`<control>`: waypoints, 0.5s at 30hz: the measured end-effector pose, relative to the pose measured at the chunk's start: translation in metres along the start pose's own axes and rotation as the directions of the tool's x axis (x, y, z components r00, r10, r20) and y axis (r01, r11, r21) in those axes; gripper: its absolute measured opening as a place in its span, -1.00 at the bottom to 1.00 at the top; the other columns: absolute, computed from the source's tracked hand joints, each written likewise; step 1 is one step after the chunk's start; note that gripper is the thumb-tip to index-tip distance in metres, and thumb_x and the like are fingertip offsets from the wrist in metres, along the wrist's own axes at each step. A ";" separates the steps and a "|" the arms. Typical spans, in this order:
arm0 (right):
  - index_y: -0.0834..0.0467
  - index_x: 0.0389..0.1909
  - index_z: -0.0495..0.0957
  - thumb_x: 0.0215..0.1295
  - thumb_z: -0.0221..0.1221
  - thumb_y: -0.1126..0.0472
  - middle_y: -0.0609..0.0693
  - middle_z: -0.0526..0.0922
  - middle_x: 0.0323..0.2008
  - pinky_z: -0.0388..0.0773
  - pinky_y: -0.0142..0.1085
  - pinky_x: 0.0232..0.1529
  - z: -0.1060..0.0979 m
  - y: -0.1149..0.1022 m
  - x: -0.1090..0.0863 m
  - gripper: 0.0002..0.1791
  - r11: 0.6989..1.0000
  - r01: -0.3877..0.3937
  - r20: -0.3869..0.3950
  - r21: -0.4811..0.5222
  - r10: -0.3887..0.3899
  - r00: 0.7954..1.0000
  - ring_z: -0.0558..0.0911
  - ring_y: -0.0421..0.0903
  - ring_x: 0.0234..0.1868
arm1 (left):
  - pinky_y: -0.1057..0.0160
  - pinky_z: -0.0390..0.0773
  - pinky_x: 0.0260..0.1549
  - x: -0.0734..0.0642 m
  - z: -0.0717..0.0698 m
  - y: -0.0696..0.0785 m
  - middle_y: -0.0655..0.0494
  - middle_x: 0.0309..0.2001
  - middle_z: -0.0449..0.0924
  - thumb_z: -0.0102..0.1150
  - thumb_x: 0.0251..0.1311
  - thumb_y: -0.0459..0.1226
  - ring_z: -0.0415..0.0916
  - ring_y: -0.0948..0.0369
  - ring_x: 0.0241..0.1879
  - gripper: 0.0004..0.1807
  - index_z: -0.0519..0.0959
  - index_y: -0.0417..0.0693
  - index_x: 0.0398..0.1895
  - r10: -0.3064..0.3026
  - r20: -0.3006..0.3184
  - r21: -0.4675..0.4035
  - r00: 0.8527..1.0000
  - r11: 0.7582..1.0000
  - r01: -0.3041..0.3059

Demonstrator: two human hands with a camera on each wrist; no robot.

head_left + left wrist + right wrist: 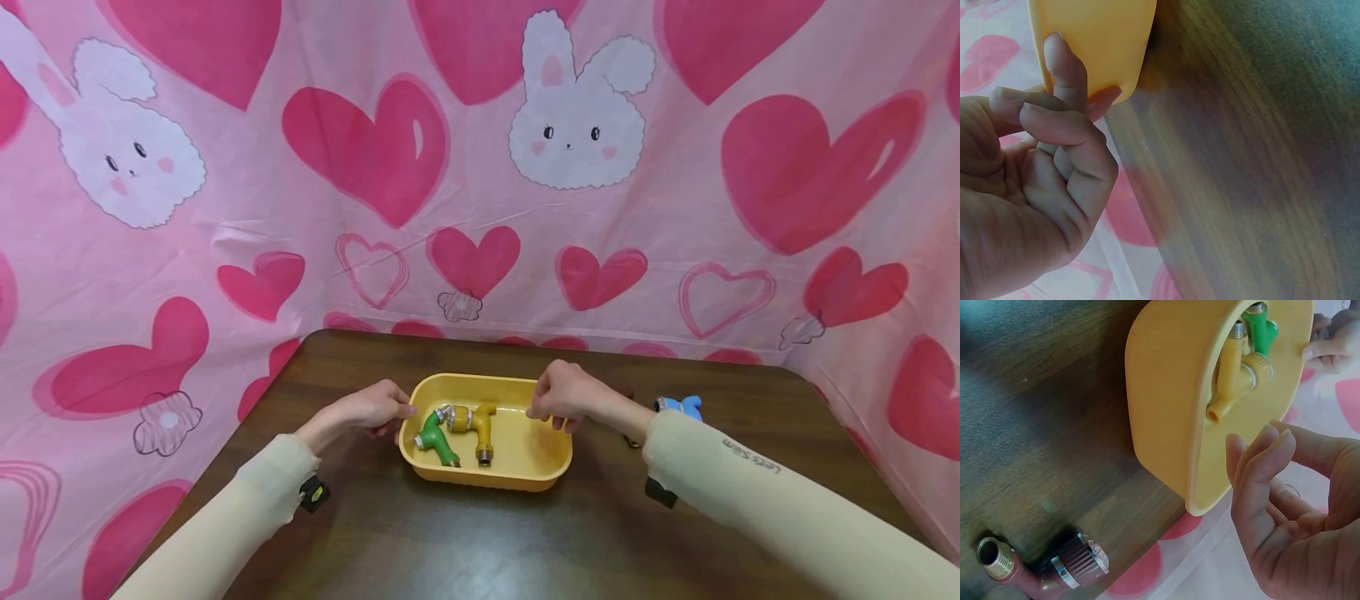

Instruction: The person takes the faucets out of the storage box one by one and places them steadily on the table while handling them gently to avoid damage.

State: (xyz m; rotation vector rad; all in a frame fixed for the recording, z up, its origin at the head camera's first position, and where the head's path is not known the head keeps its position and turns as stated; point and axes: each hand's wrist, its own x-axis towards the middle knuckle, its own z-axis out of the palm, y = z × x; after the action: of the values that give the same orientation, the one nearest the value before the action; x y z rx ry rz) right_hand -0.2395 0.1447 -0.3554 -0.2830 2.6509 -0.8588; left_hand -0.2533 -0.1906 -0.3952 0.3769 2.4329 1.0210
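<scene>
A yellow plastic bin (540, 479) stands on the table, with a green tap (433, 437) and a yellow tap (483, 425) lying in its left half. My left hand (375, 406) holds the bin's left rim, the thumb over its edge; in the left wrist view its index finger lies along the bin's outer wall. Over the bin's right end hovers my right hand (566, 392). Its fingers are loosely bent, thumb near the index fingertip, and nothing shows between them in the right wrist view.
Right of the bin lies a dark red tap (1041, 575) with a brass threaded end, mostly hidden by the right forearm in the head view. A blue tap (684, 407) lies farther right, behind the sleeve. Pink heart-patterned cloth (480, 200) hangs behind the brown table (450, 542).
</scene>
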 end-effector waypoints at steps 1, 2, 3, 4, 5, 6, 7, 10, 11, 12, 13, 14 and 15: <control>0.18 -0.53 0.71 0.28 0.46 0.24 0.12 0.71 -0.47 0.67 -0.25 -0.58 0.000 0.000 0.001 -0.79 1.000 -0.004 0.000 0.002 0.004 1.000 0.63 -0.11 -0.63 | 0.34 0.26 -0.69 0.000 0.000 0.000 0.01 -0.65 0.59 0.07 0.57 -0.31 0.24 0.27 -0.74 -0.69 0.72 -0.32 -0.27 -0.001 -0.001 0.002 1.000 1.000 0.001; 0.18 -0.53 0.71 0.28 0.47 0.24 0.12 0.71 -0.47 0.67 -0.25 -0.58 0.001 0.000 0.002 -0.79 1.000 -0.006 0.000 0.002 0.006 1.000 0.63 -0.11 -0.62 | 0.34 0.26 -0.69 0.001 0.000 0.000 0.01 -0.65 0.59 0.06 0.57 -0.31 0.24 0.28 -0.74 -0.69 0.71 -0.33 -0.27 -0.004 -0.001 0.002 1.000 1.000 0.004; 0.18 -0.53 0.71 0.27 0.47 0.24 0.11 0.71 -0.47 0.67 -0.25 -0.57 0.001 0.000 0.003 -0.79 1.000 -0.008 -0.001 0.003 0.008 1.000 0.63 -0.11 -0.62 | 0.34 0.26 -0.69 0.001 0.000 0.000 0.02 -0.65 0.58 0.06 0.57 -0.31 0.24 0.27 -0.74 -0.69 0.71 -0.33 -0.27 -0.005 -0.001 0.003 1.000 1.000 0.005; 0.19 -0.52 0.72 0.27 0.47 0.24 0.11 0.70 -0.47 0.68 -0.25 -0.57 0.001 0.000 0.004 -0.79 1.000 -0.011 -0.001 0.005 0.011 1.000 0.63 -0.11 -0.62 | 0.34 0.26 -0.69 0.001 0.000 0.000 0.03 -0.65 0.58 0.06 0.57 -0.31 0.24 0.27 -0.74 -0.69 0.71 -0.33 -0.27 -0.007 -0.002 0.002 1.000 1.000 0.007; 0.19 -0.51 0.72 0.28 0.47 0.24 0.11 0.70 -0.47 0.68 -0.25 -0.57 0.001 0.000 0.005 -0.80 1.000 -0.011 0.000 0.005 0.011 1.000 0.64 -0.10 -0.62 | 0.34 0.26 -0.69 0.001 0.000 0.000 0.03 -0.65 0.58 0.06 0.57 -0.31 0.24 0.27 -0.74 -0.69 0.71 -0.32 -0.26 -0.008 -0.002 0.003 1.000 1.000 0.008; 0.21 -0.50 0.73 0.28 0.47 0.24 0.11 0.70 -0.48 0.68 -0.25 -0.57 0.001 0.000 0.005 -0.80 1.000 -0.010 0.002 0.004 0.010 1.000 0.64 -0.10 -0.62 | 0.34 0.27 -0.69 0.001 0.001 0.000 0.04 -0.65 0.58 0.06 0.58 -0.31 0.24 0.27 -0.74 -0.69 0.72 -0.32 -0.26 -0.010 -0.003 0.004 1.000 1.000 0.010; 0.22 -0.49 0.73 0.28 0.47 0.24 0.10 0.70 -0.48 0.68 -0.25 -0.56 0.001 0.000 0.006 -0.81 1.000 -0.010 0.005 0.005 0.010 1.000 0.64 -0.10 -0.62 | 0.34 0.27 -0.69 0.001 0.001 0.001 0.05 -0.66 0.58 0.06 0.58 -0.30 0.25 0.27 -0.74 -0.69 0.72 -0.32 -0.26 -0.011 -0.003 0.004 1.000 1.000 0.011; 0.26 -0.45 0.74 0.29 0.46 0.23 0.09 0.70 -0.49 0.68 -0.25 -0.55 0.001 0.000 0.007 -0.80 1.000 -0.008 0.018 0.003 0.008 1.000 0.64 -0.10 -0.61 | 0.34 0.27 -0.69 0.002 0.001 0.001 0.06 -0.67 0.56 0.06 0.58 -0.30 0.25 0.27 -0.74 -0.68 0.72 -0.31 -0.27 -0.014 -0.005 0.008 1.000 1.000 0.014; 0.27 -0.44 0.75 0.29 0.46 0.23 0.09 0.70 -0.50 0.68 -0.25 -0.55 0.000 0.000 0.007 -0.80 1.000 -0.007 0.024 0.004 0.007 1.000 0.64 -0.10 -0.61 | 0.34 0.27 -0.69 0.002 0.001 0.001 0.07 -0.67 0.56 0.06 0.58 -0.29 0.25 0.28 -0.74 -0.68 0.72 -0.31 -0.28 -0.016 -0.006 0.009 1.000 1.000 0.016; 0.28 -0.44 0.75 0.29 0.46 0.23 0.09 0.70 -0.50 0.69 -0.25 -0.55 0.000 0.000 0.008 -0.80 1.000 -0.009 0.028 0.004 0.009 1.000 0.63 -0.10 -0.61 | 0.34 0.27 -0.69 0.002 0.001 0.002 0.07 -0.67 0.56 0.05 0.59 -0.29 0.25 0.28 -0.75 -0.67 0.72 -0.30 -0.28 -0.017 -0.006 0.010 1.000 1.000 0.017; 0.28 -0.44 0.75 0.30 0.46 0.23 0.10 0.70 -0.51 0.69 -0.25 -0.55 0.000 0.000 0.008 -0.79 1.000 -0.011 0.032 0.005 0.011 0.999 0.63 -0.10 -0.61 | 0.34 0.27 -0.69 0.002 0.001 0.002 0.07 -0.67 0.56 0.05 0.59 -0.29 0.25 0.28 -0.75 -0.67 0.72 -0.30 -0.29 -0.018 -0.006 0.010 1.000 1.000 0.018; 0.28 -0.46 0.74 0.30 0.46 0.23 0.10 0.70 -0.51 0.69 -0.25 -0.55 0.000 0.000 0.009 -0.79 1.000 -0.014 0.036 0.006 0.014 0.999 0.63 -0.10 -0.62 | 0.34 0.26 -0.69 0.002 0.001 0.002 0.07 -0.67 0.57 0.05 0.59 -0.29 0.25 0.28 -0.75 -0.67 0.72 -0.30 -0.29 -0.020 -0.006 0.010 1.000 1.000 0.020; 0.28 -0.46 0.74 0.29 0.46 0.23 0.11 0.70 -0.50 0.69 -0.25 -0.55 0.000 0.000 0.010 -0.79 1.000 -0.016 0.039 0.008 0.016 0.999 0.62 -0.10 -0.62 | 0.34 0.26 -0.69 0.002 0.001 0.002 0.07 -0.67 0.57 0.05 0.59 -0.29 0.25 0.28 -0.75 -0.67 0.72 -0.30 -0.29 -0.021 -0.007 0.010 1.000 1.000 0.021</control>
State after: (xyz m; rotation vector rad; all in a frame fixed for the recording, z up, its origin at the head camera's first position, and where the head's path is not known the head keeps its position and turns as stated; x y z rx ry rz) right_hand -0.2486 0.1419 -0.3574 -0.2735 2.6096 -0.8506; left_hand -0.2542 -0.1876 -0.3951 0.3517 2.4438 1.0026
